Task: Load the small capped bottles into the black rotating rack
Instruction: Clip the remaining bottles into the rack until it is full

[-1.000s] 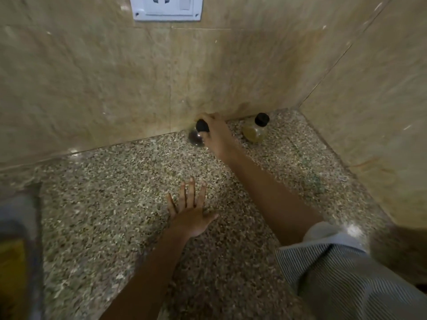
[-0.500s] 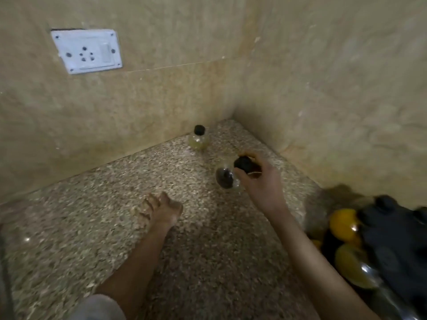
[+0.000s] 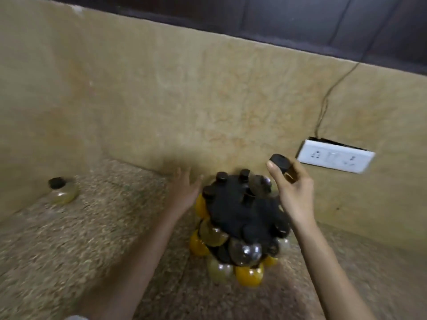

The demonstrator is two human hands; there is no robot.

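- A person's right hand grips a small capped bottle above the upper right edge of the black rotating rack. Thumb and fingers curl round the bottle, so only its black cap and a sliver of amber body show.
- The left hand is released, fingers straight and close together, palm turned toward the rack's left side. It is just beside the rack; the blur hides whether it touches.
- The rack stands on the speckled stone counter, close to the beige tiled wall, with round bottles seated around its tiers.
- Its load is mixed: yellow-orange bottles at the foot and along the left, dark-filled bottles in the middle tier and a pale bottle at the bottom.
- Black caps of seated bottles ring the rack's top.
- One loose bottle, black-capped with pale yellowish contents, sits on the counter in the far left corner, well apart from the rack.
- A white socket plate is fixed to the wall just right of the held bottle, and a thin wire runs up from it.
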